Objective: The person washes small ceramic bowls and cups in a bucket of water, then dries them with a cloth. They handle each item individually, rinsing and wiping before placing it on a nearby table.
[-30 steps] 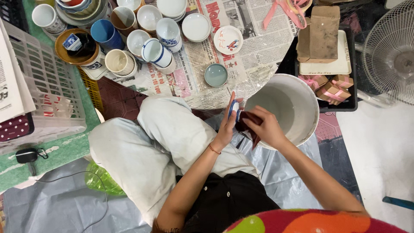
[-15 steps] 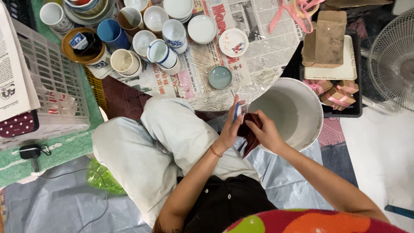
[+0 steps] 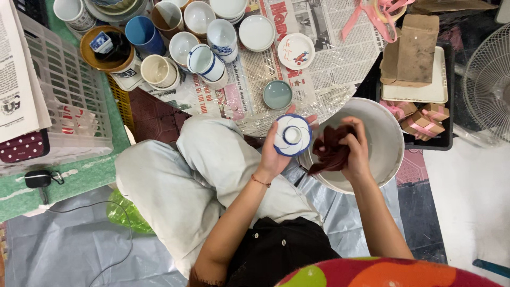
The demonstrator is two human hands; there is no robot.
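My left hand (image 3: 273,154) holds a small white and blue ceramic dish (image 3: 291,135) with its underside facing up, just left of a large white basin (image 3: 385,143). My right hand (image 3: 357,154) grips a dark red cloth (image 3: 332,151) over the basin's near rim, a little to the right of the dish. I sit cross-legged in light trousers, and both hands are above my right knee.
Newspaper (image 3: 319,74) on the floor carries several cups, bowls and small plates, including a pale green bowl (image 3: 277,94) and a blue cup (image 3: 142,33). A white plastic crate (image 3: 64,106) stands at left. A black tray with cardboard boxes (image 3: 419,69) and a fan (image 3: 489,79) are at right.
My left hand has turned the dish so its round underside faces up. My right hand with the cloth has moved right, off the dish and over the basin.
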